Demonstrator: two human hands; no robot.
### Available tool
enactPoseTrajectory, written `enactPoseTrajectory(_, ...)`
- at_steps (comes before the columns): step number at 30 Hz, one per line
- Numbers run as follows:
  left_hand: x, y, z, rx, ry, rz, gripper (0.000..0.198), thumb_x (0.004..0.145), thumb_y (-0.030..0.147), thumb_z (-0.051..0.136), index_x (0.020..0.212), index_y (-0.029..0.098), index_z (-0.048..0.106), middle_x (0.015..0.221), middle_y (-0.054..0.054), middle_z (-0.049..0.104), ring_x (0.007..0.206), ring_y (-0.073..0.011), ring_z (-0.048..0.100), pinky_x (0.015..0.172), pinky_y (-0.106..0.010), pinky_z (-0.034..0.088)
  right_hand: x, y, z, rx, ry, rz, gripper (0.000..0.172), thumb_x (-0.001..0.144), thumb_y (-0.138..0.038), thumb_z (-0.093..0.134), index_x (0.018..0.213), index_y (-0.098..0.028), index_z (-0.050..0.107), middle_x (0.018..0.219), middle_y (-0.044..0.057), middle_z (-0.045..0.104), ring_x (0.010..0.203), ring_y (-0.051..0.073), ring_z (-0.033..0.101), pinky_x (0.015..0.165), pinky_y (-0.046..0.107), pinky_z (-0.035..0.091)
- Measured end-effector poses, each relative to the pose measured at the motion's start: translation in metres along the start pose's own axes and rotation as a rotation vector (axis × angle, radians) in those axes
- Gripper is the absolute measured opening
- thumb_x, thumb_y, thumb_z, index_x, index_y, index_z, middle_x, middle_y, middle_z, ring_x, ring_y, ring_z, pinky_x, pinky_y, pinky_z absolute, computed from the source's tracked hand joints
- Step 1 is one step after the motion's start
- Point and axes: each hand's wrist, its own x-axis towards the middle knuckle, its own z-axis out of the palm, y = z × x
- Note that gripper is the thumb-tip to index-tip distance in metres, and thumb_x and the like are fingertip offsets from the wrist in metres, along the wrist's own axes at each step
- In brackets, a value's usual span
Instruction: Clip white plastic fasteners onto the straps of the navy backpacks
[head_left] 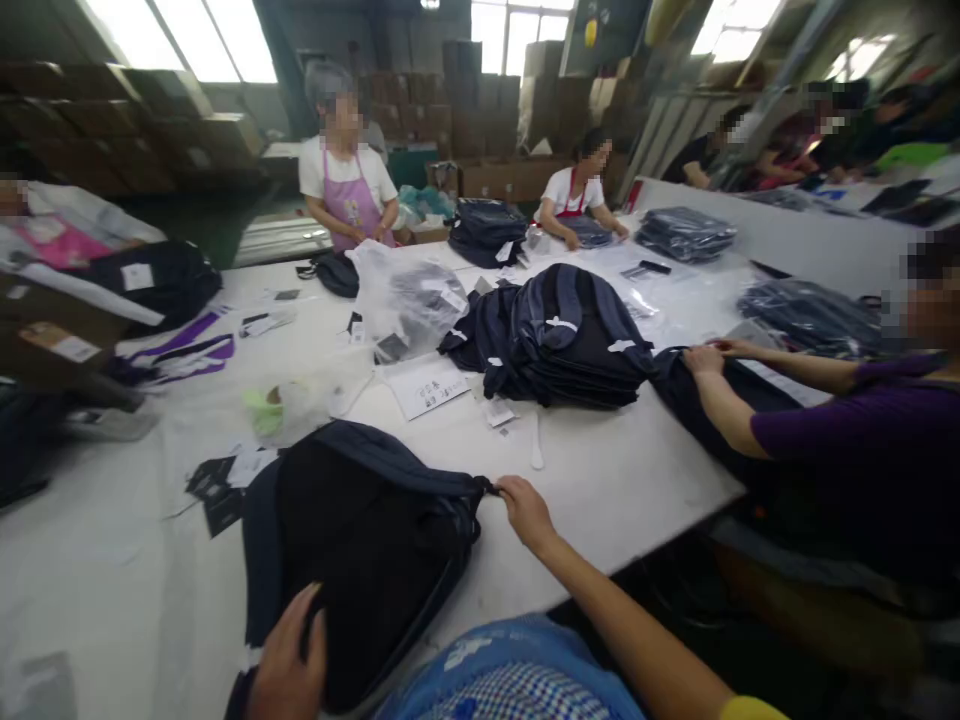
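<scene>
A dark navy and black backpack (352, 540) lies on the white table in front of me, its shoulder strap along the upper side. My right hand (529, 512) pinches a short black loop or strap end at the backpack's right end. At its lower left corner, my left hand (289, 660) is closed on the edge, with dark fabric between thumb and fingers. Black and white tags (217, 490) lie beside the bag's left side. Beyond it stands a pile of similar backpacks (555, 340), stacked flat with white tags on them.
Clear plastic bags (409, 300) and a white handwritten sheet (431, 385) lie mid-table. To the right, a co-worker in a purple sleeve (795, 420) handles another dark bag. Co-workers in aprons (352, 195) stand across the table. A cardboard box (60, 330) sits at left.
</scene>
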Motion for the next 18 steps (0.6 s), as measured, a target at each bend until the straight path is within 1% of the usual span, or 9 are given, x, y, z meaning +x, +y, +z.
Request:
enactPoseTrajectory(2, -0.004, 0.038, 0.044, -0.03, -0.156, 0.128, 0.048, 0.085, 0.033, 0.046, 0.134, 0.032, 0.046, 0.134, -0.004, 0.054, 0.124, -0.0226, 0.049, 0.107, -0.04, 0.039, 0.018, 0.018, 0.004, 0.002, -0.119, 0.005, 0.03, 0.087, -0.015, 0.045, 0.108, -0.02, 0.066, 0.116, 0.01, 0.063, 0.114, 0.022, 0.053, 0.102, 0.039, 0.038)
enactPoseTrajectory(4, -0.01, 0.072, 0.085, -0.012, -0.341, 0.261, 0.057, 0.084, 0.03, 0.048, 0.14, 0.028, 0.038, 0.147, -0.004, 0.04, 0.135, -0.0227, 0.036, 0.111, -0.041, 0.033, 0.038, 0.026, 0.014, 0.032, -0.258, 0.023, 0.033, 0.085, -0.016, 0.049, 0.114, -0.019, 0.063, 0.127, 0.011, 0.058, 0.122, 0.024, 0.047, 0.106, 0.041, 0.033)
enactPoseTrajectory(6, -0.018, 0.089, 0.112, 0.041, -0.438, 0.288, 0.059, 0.083, 0.022, 0.047, 0.141, 0.026, 0.037, 0.148, -0.005, 0.038, 0.137, -0.0243, 0.032, 0.111, -0.046, 0.031, 0.058, 0.026, 0.025, 0.068, -0.386, 0.036, 0.036, 0.081, -0.017, 0.055, 0.117, -0.02, 0.062, 0.13, 0.011, 0.056, 0.124, 0.024, 0.046, 0.106, 0.04, 0.032)
enactPoseTrajectory(7, -0.022, 0.09, 0.119, 0.065, -0.464, 0.276, 0.059, 0.082, 0.018, 0.046, 0.14, 0.026, 0.038, 0.147, -0.005, 0.04, 0.137, -0.024, 0.033, 0.11, -0.047, 0.032, 0.067, 0.025, 0.029, 0.081, -0.445, 0.041, 0.037, 0.079, -0.018, 0.058, 0.116, -0.021, 0.063, 0.127, 0.01, 0.059, 0.121, 0.024, 0.05, 0.104, 0.04, 0.034)
enactPoseTrajectory(8, -0.027, 0.087, 0.122, 0.083, -0.476, 0.25, 0.06, 0.081, 0.013, 0.043, 0.139, 0.026, 0.04, 0.145, -0.004, 0.042, 0.135, -0.0229, 0.035, 0.11, -0.047, 0.032, 0.075, 0.024, 0.032, 0.09, -0.509, 0.048, 0.037, 0.076, -0.019, 0.061, 0.113, -0.022, 0.064, 0.119, 0.009, 0.064, 0.114, 0.023, 0.055, 0.101, 0.038, 0.038)
enactPoseTrajectory(10, -0.037, 0.074, 0.114, 0.1, -0.482, 0.182, 0.062, 0.078, 0.006, 0.04, 0.136, 0.028, 0.045, 0.141, -0.003, 0.048, 0.132, -0.0201, 0.04, 0.11, -0.045, 0.034, 0.086, 0.02, 0.034, 0.108, -0.664, 0.071, 0.033, 0.067, -0.02, 0.069, 0.1, -0.023, 0.069, 0.097, 0.005, 0.071, 0.094, 0.022, 0.063, 0.089, 0.035, 0.045)
enactPoseTrajectory(13, -0.05, 0.062, 0.085, 0.085, -0.401, 0.06, 0.062, 0.074, 0.003, 0.04, 0.129, 0.03, 0.053, 0.136, -0.001, 0.053, 0.129, -0.0204, 0.045, 0.11, -0.046, 0.033, 0.088, 0.005, 0.026, 0.155, -0.911, 0.083, 0.019, 0.06, -0.028, 0.075, 0.077, -0.02, 0.072, 0.071, 0.001, 0.07, 0.071, 0.018, 0.063, 0.072, 0.029, 0.049)
enactPoseTrajectory(15, -0.054, 0.072, 0.065, 0.028, -0.258, -0.028, 0.056, 0.075, 0.008, 0.044, 0.125, 0.029, 0.057, 0.134, -0.002, 0.055, 0.128, -0.0229, 0.046, 0.111, -0.046, 0.033, 0.085, -0.015, 0.018, 0.321, -1.08, 0.107, 0.024, 0.065, -0.037, 0.073, 0.079, -0.018, 0.071, 0.073, 0.001, 0.069, 0.069, 0.016, 0.062, 0.069, 0.027, 0.048)
enactPoseTrajectory(18, -0.049, 0.112, 0.042, -0.188, -0.05, -0.233, 0.038, 0.082, 0.024, 0.052, 0.118, 0.024, 0.061, 0.12, -0.007, 0.063, 0.113, -0.0252, 0.058, 0.103, -0.043, 0.043, 0.079, -0.062, 0.004, 0.719, -1.212, 0.169, 0.034, 0.073, -0.045, 0.068, 0.089, -0.016, 0.07, 0.081, 0.003, 0.069, 0.075, 0.014, 0.06, 0.073, 0.026, 0.045)
